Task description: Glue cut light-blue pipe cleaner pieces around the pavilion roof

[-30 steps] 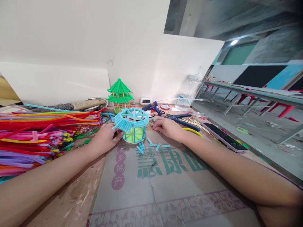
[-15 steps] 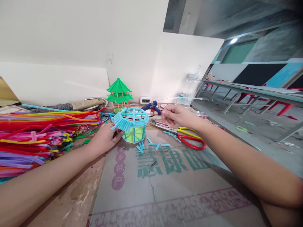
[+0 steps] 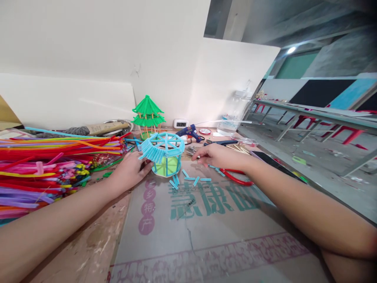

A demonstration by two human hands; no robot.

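A small round pavilion model [image 3: 166, 165] of light-blue pipe cleaner pieces has a green base and a partly covered, spoked roof. My left hand [image 3: 128, 171] grips its left side, the thumb against the wall and the other fingertips hidden behind the roof fringe. Reaching in from the right, my right hand [image 3: 213, 154] hovers over a pair of red-handled scissors [image 3: 237, 179] and covers much of them. Its fingers are loosely bent and apart, with nothing visible between them. Several cut blue pieces [image 3: 190, 179] lie on the printed sheet, just left of that hand.
A green tiered pavilion [image 3: 148, 116] stands behind, beside a small digital clock [image 3: 180, 124] and a blue glue gun [image 3: 190, 133]. Bundled colourful pipe cleaners [image 3: 59, 165] fill the left side. Dark-handled pliers [image 3: 220, 142] and a clear bottle [image 3: 231, 118] are at back right.
My right hand has moved down and slightly left, from near the glue gun to over the scissors, its pinch loosened. The left hand and blue model have stayed nearly still.
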